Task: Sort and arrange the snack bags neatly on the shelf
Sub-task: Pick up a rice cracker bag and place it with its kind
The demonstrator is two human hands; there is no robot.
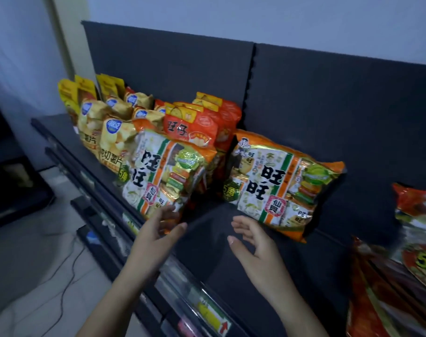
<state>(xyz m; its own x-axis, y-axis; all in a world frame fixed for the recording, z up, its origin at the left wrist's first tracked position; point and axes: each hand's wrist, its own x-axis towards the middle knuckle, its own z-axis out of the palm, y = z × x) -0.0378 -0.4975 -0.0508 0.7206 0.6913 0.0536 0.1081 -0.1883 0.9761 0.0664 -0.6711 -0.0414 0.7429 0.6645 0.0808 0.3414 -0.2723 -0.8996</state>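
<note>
Two big orange-and-white rice cracker bags stand on the dark shelf [207, 239]. The left bag [163, 173] leans upright near the front edge; the right bag [280, 186] leans against the back panel. My left hand [156, 229] is open, its fingertips touching the lower corner of the left bag. My right hand [253, 246] is open and empty, just below and left of the right bag. Behind them stand orange-red bags [195, 127], and yellow potato chip bags [110, 132] fill the shelf's left end.
More red and green snack bags [416, 229] lie at the right edge, partly cut off. The shelf's front rail [158, 283] carries price-tag strips; lower shelves step out beneath it. A cable [68, 283] runs across the tiled floor at lower left.
</note>
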